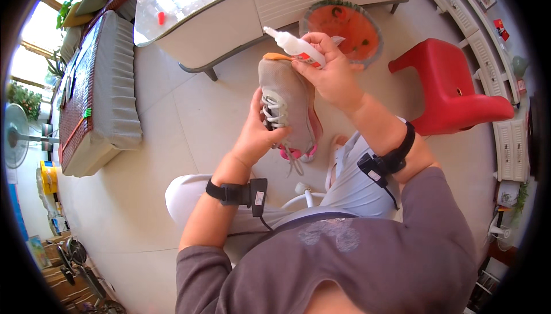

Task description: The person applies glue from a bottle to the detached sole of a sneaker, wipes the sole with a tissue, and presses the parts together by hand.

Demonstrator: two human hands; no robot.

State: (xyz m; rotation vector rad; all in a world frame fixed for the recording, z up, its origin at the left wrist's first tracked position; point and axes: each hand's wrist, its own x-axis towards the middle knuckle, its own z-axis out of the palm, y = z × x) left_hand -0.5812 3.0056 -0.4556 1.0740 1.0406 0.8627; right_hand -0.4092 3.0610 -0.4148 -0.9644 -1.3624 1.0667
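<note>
A light grey sneaker (287, 93) with white laces and pink trim is held up in front of me, its toe pointing away. My left hand (261, 124) grips it around the laced middle. At the toe, an orange strip of the sole (277, 57) shows. My right hand (330, 73) is closed around a white squeeze bottle (294, 45) with a red label. The bottle lies tilted just above the toe, its narrow nozzle pointing up and left, apart from the shoe. Whether the right fingertips touch the shoe's side, I cannot tell.
A small red cap (161, 18) lies on the glossy white table (229, 24) ahead. To the right stands a red plastic stool (447, 90). A round orange mat (344, 33) is on the floor beyond my right hand. A covered couch (106, 84) stands left.
</note>
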